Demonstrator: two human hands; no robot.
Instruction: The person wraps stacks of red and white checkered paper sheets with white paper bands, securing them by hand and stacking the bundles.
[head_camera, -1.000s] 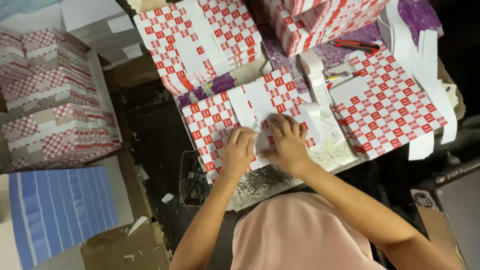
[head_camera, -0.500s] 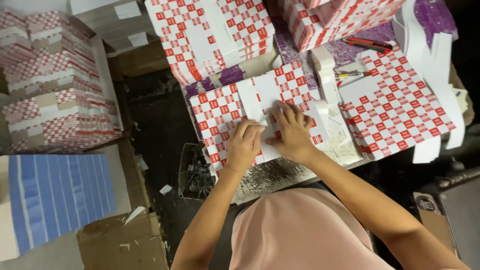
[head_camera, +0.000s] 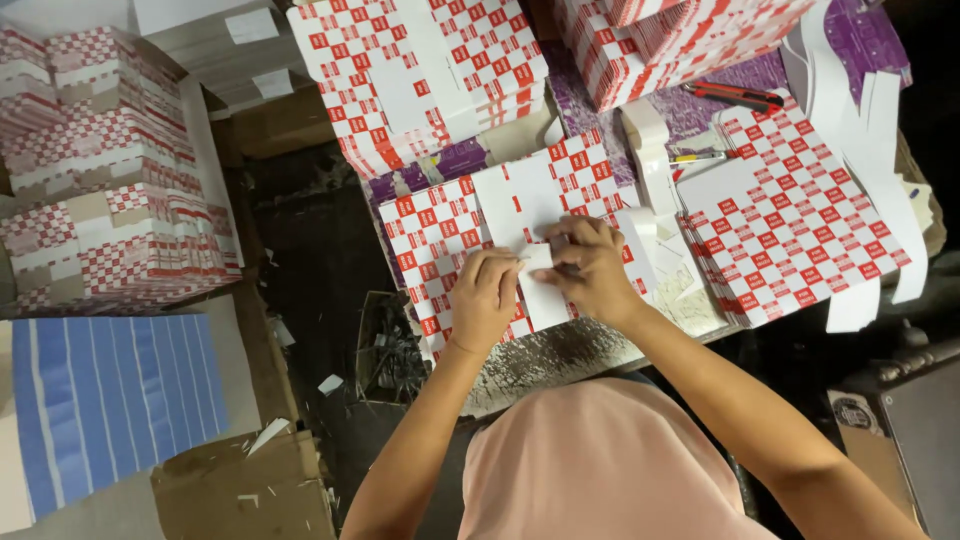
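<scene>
Cluttered and dim, the work area held a counter (head_camera: 560, 360) with a worn, speckled front edge, seen from straight above. At the far left, stacks of folded red-and-white checked boxes (head_camera: 100, 200) stood piled against one another, and below them lay a sheet with blue and white stripes (head_camera: 110, 400) over a brown cardboard carton (head_camera: 240, 490). Scraps of white paper dotted the dark floor (head_camera: 310, 300) between those stacks and the counter.

On the counter itself, a flat red-and-white checked carton blank (head_camera: 440, 240) lay printed side up with a plain white panel down its middle. The left hand (head_camera: 485, 295) rested on it, its fingers (head_camera: 490, 262) curled and pinching the edge of a small white strip (head_camera: 540, 258) at that panel. Just beside it, touching the same strip, the right hand (head_camera: 590, 262) pressed down with its fingers (head_camera: 570, 238) bent and closed on the strip's other end. Both forearms reached in from below, over a pink shirt (head_camera: 600, 460).

Behind the hands rose a taller pile of the same checked blanks (head_camera: 430, 70). To the right, a roll of white tape (head_camera: 645, 130) stood near purple printed sheets (head_camera: 700, 100), a red-handled cutter (head_camera: 735, 95) lay on them, and another stack of checked blanks (head_camera: 790, 220) filled the right end, with white strips (head_camera: 850, 100) draped along its far edge.
</scene>
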